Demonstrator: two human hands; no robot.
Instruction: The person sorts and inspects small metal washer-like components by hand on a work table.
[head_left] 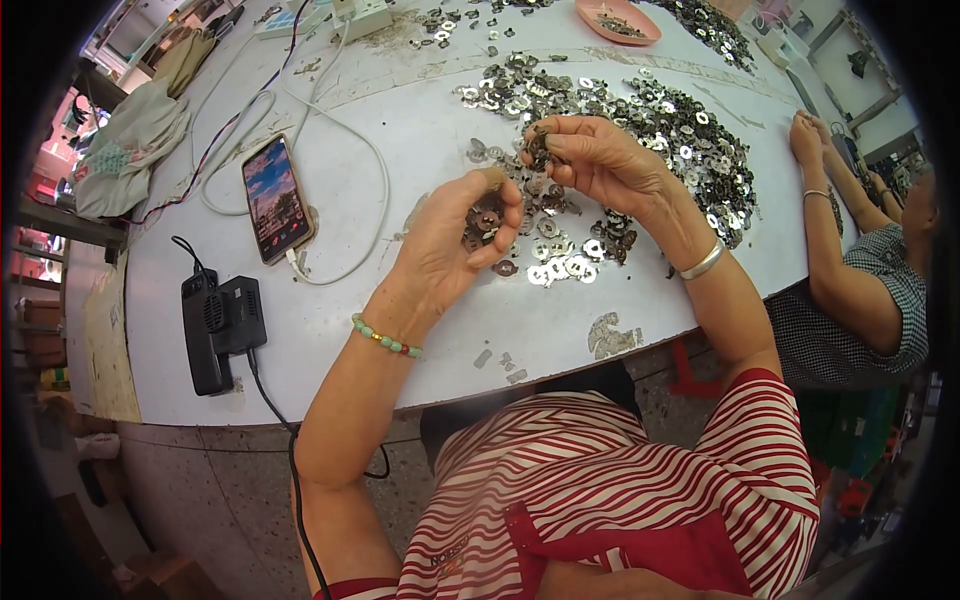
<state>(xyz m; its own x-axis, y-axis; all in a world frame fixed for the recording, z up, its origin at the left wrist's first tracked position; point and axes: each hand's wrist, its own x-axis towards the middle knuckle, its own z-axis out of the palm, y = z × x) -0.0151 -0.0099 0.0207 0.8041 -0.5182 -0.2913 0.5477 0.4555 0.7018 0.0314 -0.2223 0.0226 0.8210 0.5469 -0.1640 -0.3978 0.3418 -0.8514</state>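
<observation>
My left hand is cupped over the white table, its fingers curled round several small dark metal discs. To its right and a little farther off, my right hand pinches a small dark metal piece between thumb and fingers; its exact shape is hard to make out. Beneath and beyond both hands spreads a pile of small metal parts, some shiny rings and some dark pieces. Close to my hands lie flat silver rings and a lone brownish disc.
A charging phone and a black power pack lie left on the table, among looping cables. A pink tray holds more parts at the far side. Another person sits at the right, arms on the table.
</observation>
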